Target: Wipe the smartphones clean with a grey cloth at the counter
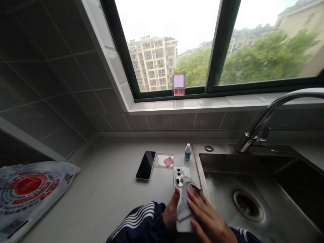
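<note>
Head view: white smartphone with oval camera bump (180, 179) lies back-up just left of the stainless-steel sink (243, 165), its lower half under a soft grey cloth (183, 206). Right hand (205, 214) spread wide, fingers flat on the cloth, giving broad, even contact. Left hand (171, 212) narrow, holding cloth against the phone's edge; wrist low, navy striped sleeve (138, 221).

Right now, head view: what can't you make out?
Head view:
- White phone: middle of its back hidden by grey cloth, left hand, right hand.
- Small bottle: label too small.
- Windowsill item: pixelated.
- Plastic bag: cut off by left edge.
</note>
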### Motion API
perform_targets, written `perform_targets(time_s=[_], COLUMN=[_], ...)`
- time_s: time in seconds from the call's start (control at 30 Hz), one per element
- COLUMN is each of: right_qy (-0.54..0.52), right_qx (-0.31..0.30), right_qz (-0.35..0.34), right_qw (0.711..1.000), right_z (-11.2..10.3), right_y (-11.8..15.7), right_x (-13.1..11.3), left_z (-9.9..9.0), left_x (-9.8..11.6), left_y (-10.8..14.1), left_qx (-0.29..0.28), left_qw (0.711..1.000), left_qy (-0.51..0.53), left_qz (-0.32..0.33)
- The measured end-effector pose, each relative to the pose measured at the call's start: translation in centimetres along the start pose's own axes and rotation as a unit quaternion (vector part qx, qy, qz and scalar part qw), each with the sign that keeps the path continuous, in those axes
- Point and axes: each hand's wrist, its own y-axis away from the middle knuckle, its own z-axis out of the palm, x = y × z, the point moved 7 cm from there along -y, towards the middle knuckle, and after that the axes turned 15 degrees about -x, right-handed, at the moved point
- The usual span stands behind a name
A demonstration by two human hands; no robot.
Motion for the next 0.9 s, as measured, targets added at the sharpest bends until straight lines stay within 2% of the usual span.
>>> perform_targets(time_s=[0.17,0.23,0.37,0.47,0.57,0.67,0.73,0.9], right_qy=[-0.026,-0.031,-0.029,-0.029,-0.023,-0.010,-0.004,0.004], right_qx=[-0.012,-0.017,-0.020,-0.020,-0.016,-0.007,-0.007,-0.014], right_qz=[0.011,0.004,-0.018,-0.017,-0.019,-0.013,-0.006,-0.001], right_qw=[1.000,0.999,0.999,0.999,0.999,1.000,1.000,1.000], right_z=[0.1,0.1,0.0,0.0,0.1,0.1,0.1,0.2], right_y=[0.1,0.1,0.0,0.0,0.0,0.0,0.1,0.1], right_x=[0.4,0.3,-0.2,-0.3,-0.4,-0.3,-0.2,-0.1], left_z=[0.0,-0.7,-2.3,-2.9,-2.5,-1.1,-0.3,-0.1], left_x=[0.3,0.2,0.6,0.8,0.9,0.3,0.0,0.2], left_y=[0.3,0.3,0.4,0.4,0.2,0.1,0.2,0.5], left_qx=[0.021,0.033,0.082,0.108,0.089,0.018,-0.009,0.024], left_qw=[0.999,0.999,0.994,0.991,0.993,1.000,0.999,0.998], left_qy=[-0.022,-0.008,0.016,0.011,0.009,0.003,-0.020,-0.059], left_qz=[0.019,0.019,0.065,0.081,0.073,0.011,-0.031,-0.015])
